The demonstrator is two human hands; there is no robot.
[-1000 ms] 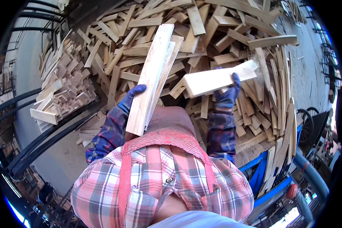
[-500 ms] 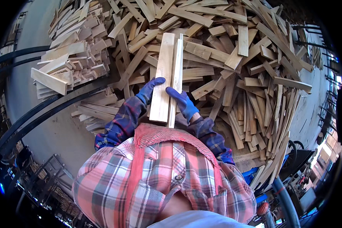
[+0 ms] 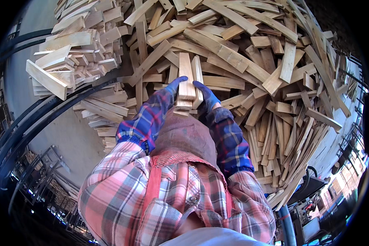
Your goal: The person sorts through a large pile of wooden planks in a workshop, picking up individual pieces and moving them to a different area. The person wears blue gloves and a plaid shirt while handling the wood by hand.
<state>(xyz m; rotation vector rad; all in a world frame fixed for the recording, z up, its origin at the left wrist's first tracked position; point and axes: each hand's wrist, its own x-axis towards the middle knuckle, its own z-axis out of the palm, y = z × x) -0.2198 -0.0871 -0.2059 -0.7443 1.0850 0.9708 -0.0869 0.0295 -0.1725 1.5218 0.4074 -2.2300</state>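
Note:
My gloved left hand [image 3: 177, 85] is closed on the left edge of a short bundle of wooden boards [image 3: 185, 78], its thumb lying on the top one. On the other side my gloved right hand [image 3: 208, 95] grips a narrower wooden board [image 3: 197, 76] that stands close beside the bundle. Both are held in front of my apron [image 3: 182, 133], their far ends pointing away from me. Several board ends show stacked at the near side. The fingers under the boards are hidden.
A large loose heap of wooden boards [image 3: 229, 55] spreads ahead and to the right. At the left stands a stacked pile of boards [image 3: 80, 45], near curved black rails [image 3: 41, 110]. A blue-grey pipe [image 3: 286, 225] rises at the lower right.
Both hands have tipped the boards, so they look shorter and their near ends show. My arms reach farther forward, and the view has shifted slightly.

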